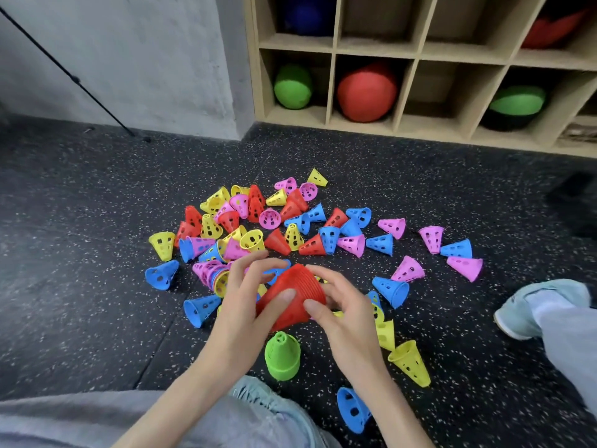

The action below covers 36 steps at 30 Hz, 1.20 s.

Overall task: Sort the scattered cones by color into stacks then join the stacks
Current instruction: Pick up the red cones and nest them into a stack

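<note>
Hands: our left hand (248, 295) and right hand (342, 305) both clasp the red stack (290, 295).
Around: a green stack (282, 355) just below; loose cones (329, 236) scattered beyond.
Surface: speckled floor (97, 253), cubby shelf (416, 56) behind.

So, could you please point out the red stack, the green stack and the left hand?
red stack (295, 297): head view, ribbed side.
green stack (282, 355): head view, side wall.
left hand (248, 295): head view, back of hand.
</note>
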Each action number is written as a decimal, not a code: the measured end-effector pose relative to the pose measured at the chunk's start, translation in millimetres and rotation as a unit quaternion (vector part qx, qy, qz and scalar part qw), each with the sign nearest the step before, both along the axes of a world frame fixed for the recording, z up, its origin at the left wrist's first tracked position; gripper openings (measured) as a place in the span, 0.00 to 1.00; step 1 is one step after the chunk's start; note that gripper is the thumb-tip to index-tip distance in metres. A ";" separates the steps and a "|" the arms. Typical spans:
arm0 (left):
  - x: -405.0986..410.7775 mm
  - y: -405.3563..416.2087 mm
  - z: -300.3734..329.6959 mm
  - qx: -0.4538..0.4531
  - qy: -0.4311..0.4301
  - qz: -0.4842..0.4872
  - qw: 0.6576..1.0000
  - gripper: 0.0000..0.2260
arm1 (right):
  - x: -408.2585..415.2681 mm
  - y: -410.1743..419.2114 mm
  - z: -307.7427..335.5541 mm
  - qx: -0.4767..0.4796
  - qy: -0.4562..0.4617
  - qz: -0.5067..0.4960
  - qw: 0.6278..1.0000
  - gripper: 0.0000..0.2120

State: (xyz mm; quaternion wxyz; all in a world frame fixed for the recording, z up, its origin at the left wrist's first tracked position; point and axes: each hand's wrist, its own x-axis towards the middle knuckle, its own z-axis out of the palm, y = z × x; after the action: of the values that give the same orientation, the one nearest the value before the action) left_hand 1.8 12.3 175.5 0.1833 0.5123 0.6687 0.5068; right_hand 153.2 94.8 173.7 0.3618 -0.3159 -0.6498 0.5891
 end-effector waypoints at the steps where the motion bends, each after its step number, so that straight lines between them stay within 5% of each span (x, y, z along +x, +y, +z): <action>1: -1.1 -0.3 -1.1 -0.003 -0.021 0.005 1.000 0.17 | -0.9 -1.0 -0.3 -0.004 0.003 0.000 1.000 0.22; 11: -2.8 2.2 -12.3 -0.076 -0.076 -0.047 0.993 0.23 | -4.3 1.1 -7.7 -0.012 -0.008 0.035 0.999 0.17; 22: -10.1 14.5 -16.2 -0.034 -0.184 0.038 0.982 0.21 | -36.7 65.4 16.0 -0.006 -0.105 0.114 0.988 0.11; 30: -24.9 14.2 -44.9 -0.090 -0.163 0.068 0.980 0.21 | -43.0 166.8 -59.9 0.076 -0.300 0.122 0.943 0.14; 36: -27.0 24.4 -63.6 -0.100 -0.193 0.116 0.969 0.25 | -66.4 211.1 -115.6 0.050 -0.307 0.094 0.946 0.15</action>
State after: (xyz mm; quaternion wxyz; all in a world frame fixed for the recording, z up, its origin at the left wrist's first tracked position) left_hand -25.2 36.7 111.9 0.2994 0.3021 0.7231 0.5443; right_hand 86.8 305.9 58.0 0.1032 -0.4001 -0.7848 0.4619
